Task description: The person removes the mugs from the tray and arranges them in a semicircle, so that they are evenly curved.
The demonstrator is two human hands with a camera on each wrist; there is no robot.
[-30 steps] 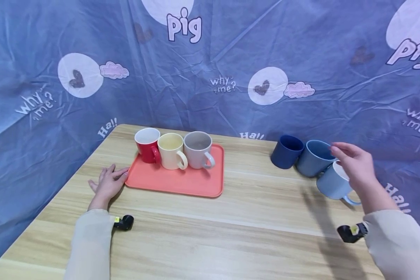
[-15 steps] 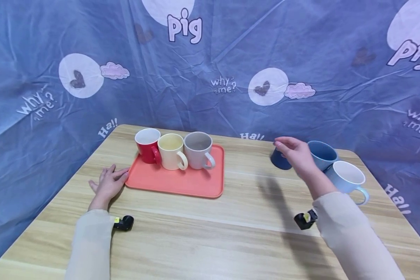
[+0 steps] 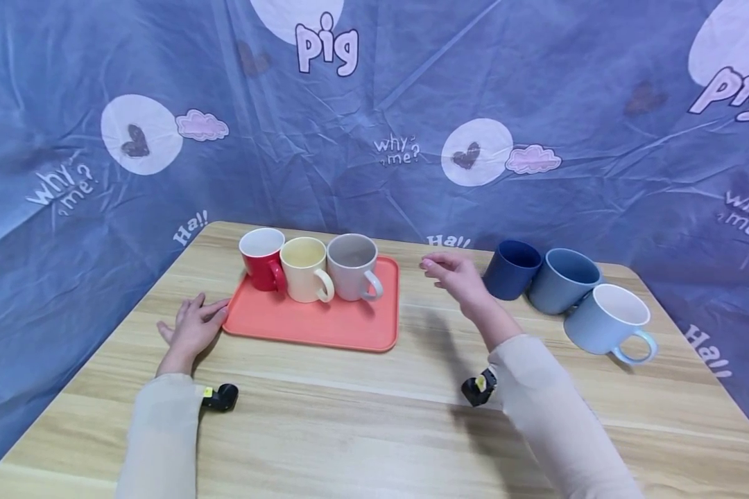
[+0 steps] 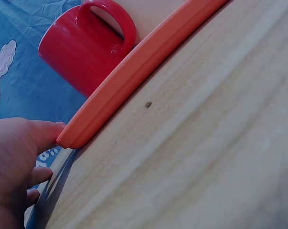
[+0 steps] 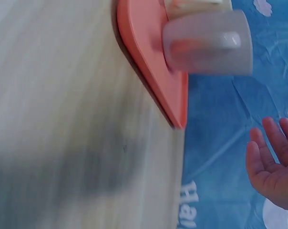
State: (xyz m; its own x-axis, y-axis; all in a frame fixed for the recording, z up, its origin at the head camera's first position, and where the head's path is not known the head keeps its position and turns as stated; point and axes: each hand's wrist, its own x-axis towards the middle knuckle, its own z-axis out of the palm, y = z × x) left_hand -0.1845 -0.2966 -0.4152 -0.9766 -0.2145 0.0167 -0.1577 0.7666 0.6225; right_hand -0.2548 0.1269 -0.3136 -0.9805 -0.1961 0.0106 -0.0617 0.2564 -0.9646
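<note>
My left hand (image 3: 193, 326) rests on the table with its fingers spread, touching the left edge of the coral tray (image 3: 312, 333). In the left wrist view, the thumb (image 4: 48, 133) meets the tray's corner. On the tray stand a red mug (image 3: 262, 267), a cream mug (image 3: 302, 274) and a grey mug (image 3: 351, 267) in a row, side by side. My right hand (image 3: 458, 277) is in the air between the tray and the blue mugs, holding nothing. Its fingers look loosely bent in the right wrist view, apart from the grey mug (image 5: 201, 47).
To the right stand a navy mug (image 3: 510, 274), a mid-blue mug (image 3: 558, 287) and a light blue mug (image 3: 602, 326) in a slanting row. A blue printed cloth (image 3: 374, 104) hangs behind the wooden table (image 3: 362, 416).
My right hand has swept left, from above the light blue mug, past the navy mug, toward the tray. The left hand, tray and mugs have stayed in place.
</note>
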